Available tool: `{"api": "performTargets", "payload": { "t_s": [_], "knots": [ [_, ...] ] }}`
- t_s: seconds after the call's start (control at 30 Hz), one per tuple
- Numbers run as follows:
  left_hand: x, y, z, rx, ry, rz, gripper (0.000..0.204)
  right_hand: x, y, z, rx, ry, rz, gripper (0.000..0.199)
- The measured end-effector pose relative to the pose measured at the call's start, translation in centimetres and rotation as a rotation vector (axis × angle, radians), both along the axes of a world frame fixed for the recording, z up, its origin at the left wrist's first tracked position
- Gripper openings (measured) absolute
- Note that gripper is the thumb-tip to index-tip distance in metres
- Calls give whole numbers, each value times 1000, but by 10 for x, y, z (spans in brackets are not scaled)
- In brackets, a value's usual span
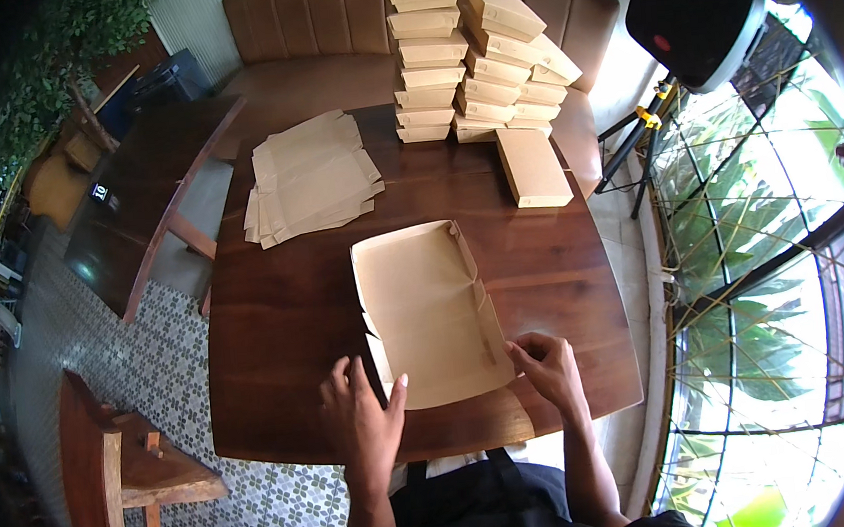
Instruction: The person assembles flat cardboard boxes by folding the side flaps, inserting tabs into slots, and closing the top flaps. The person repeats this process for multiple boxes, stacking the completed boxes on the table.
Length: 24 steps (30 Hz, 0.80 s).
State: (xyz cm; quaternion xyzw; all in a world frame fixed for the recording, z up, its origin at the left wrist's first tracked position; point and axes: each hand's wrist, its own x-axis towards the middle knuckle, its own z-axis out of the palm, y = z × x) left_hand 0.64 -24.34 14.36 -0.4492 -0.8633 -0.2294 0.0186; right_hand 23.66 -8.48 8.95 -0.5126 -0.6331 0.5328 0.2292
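Note:
A kraft cardboard box (pixel 424 313) lies unfolded on the table before me, its low walls standing up around a flat base and a crease crossing its middle. My left hand (pixel 365 414) is at the near left corner, fingers apart, with the thumb against the box edge. At the near right corner, my right hand (pixel 549 368) pinches the box wall between thumb and curled fingers. Part of that corner is hidden behind the fingertips. Beyond the box to the left lies a pile of flat cardboard blanks (pixel 314 178).
Tall stacks of closed boxes (pixel 427 52) rise at the table's far side, and a single closed box (pixel 534 168) lies nearer. The wooden table (pixel 280 356) has a brown bench (pixel 310 17) behind it. A black speaker on a stand (pixel 686 14) is at right.

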Motion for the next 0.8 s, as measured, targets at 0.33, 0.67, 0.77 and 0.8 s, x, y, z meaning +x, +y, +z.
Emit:
{"api": "performTargets", "payload": {
  "t_s": [0.33, 0.67, 0.77, 0.8],
  "knots": [
    [74, 51, -35, 76, -412, -451, 33, -6, -2, -21, -198, 144, -5, 27],
    [31, 47, -67, 269, -1227, -310, 27, -11, -9, -16, -290, 261, 103, 23],
    [29, 47, -72, 271, -1298, -328, 23, -15, -13, -15, -290, 255, 127, 25],
    [29, 47, -73, 254, -1300, -315, 22, -16, -14, -15, -280, 256, 124, 25]
  ]
}}
